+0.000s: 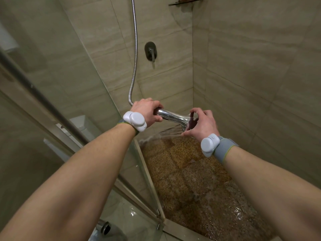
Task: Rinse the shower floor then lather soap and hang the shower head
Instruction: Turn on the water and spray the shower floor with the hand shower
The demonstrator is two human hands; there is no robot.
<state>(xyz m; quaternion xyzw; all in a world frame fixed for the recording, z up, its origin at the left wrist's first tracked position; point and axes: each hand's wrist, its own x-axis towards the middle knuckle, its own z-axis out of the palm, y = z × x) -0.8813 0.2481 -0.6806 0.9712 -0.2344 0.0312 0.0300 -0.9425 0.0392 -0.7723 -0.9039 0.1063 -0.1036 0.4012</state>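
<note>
Water (167,132) sprays from the shower head (173,116), its handle in the left hand's (145,111) closed grip; the right hand (202,125) grips dark soap (192,122) above the shower floor (191,180)

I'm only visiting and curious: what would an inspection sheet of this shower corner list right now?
Surface: pebble floor is wet, with water rippling over it.
Job's things: shower head is spraying downward; a dark purplish piece, perhaps soap, is at its face.
Clutter: nothing seen.
Grips: left hand holds the shower head's handle; right hand pinches the dark purplish piece.
Cables: metal hose hangs down the wall to the handle.
Surroundings: tiled walls, wall lever, corner shelf, glass door; white wrist units on both arms.
</note>
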